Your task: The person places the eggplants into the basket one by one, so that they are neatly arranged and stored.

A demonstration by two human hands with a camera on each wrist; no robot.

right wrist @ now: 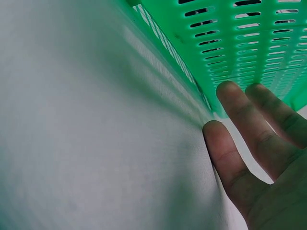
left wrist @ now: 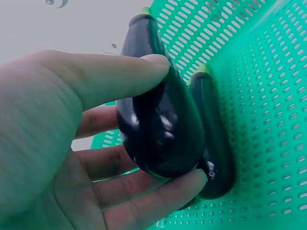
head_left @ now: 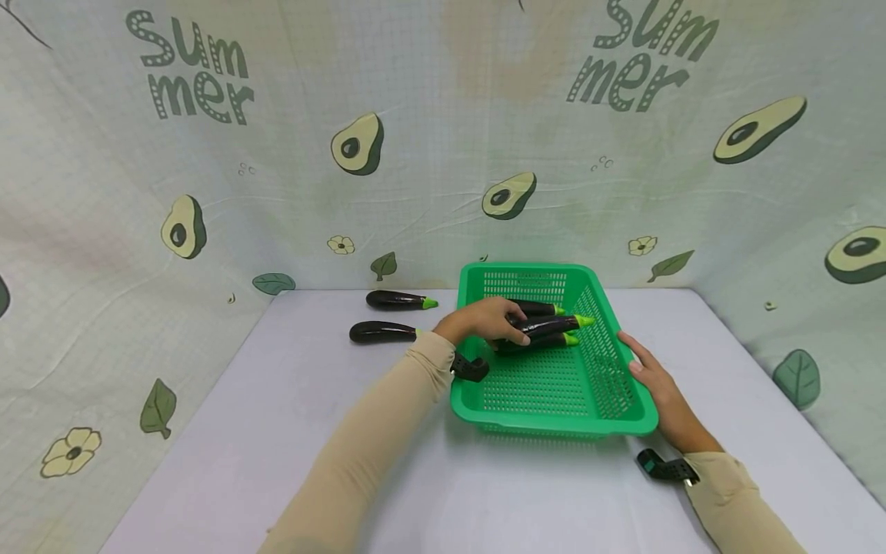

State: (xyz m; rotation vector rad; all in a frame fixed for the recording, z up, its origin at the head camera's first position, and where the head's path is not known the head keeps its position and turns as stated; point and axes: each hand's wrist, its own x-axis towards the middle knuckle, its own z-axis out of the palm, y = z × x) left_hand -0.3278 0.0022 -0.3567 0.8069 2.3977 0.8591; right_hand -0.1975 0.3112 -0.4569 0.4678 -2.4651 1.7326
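Observation:
In the head view my left hand (head_left: 487,318) reaches over the left rim into a green plastic basket (head_left: 554,423) and grips a dark eggplant (head_left: 554,326) with a green stem end. The left wrist view shows its thumb across the top of this eggplant (left wrist: 163,129) and the fingers curled beneath. Another eggplant (head_left: 536,307) lies behind it, and one more eggplant (head_left: 543,343) in front, partly covered. My right hand (head_left: 654,381) is at the basket's right rim. Its fingers (right wrist: 232,103) extend fairly straight toward the slotted outer wall in the right wrist view.
Two eggplants lie on the white table (head_left: 277,431) left of the basket: a rear eggplant (head_left: 396,301) and a nearer eggplant (head_left: 381,332), its stem end partly behind my left forearm. A printed cloth (head_left: 429,154) hangs along the back and sides.

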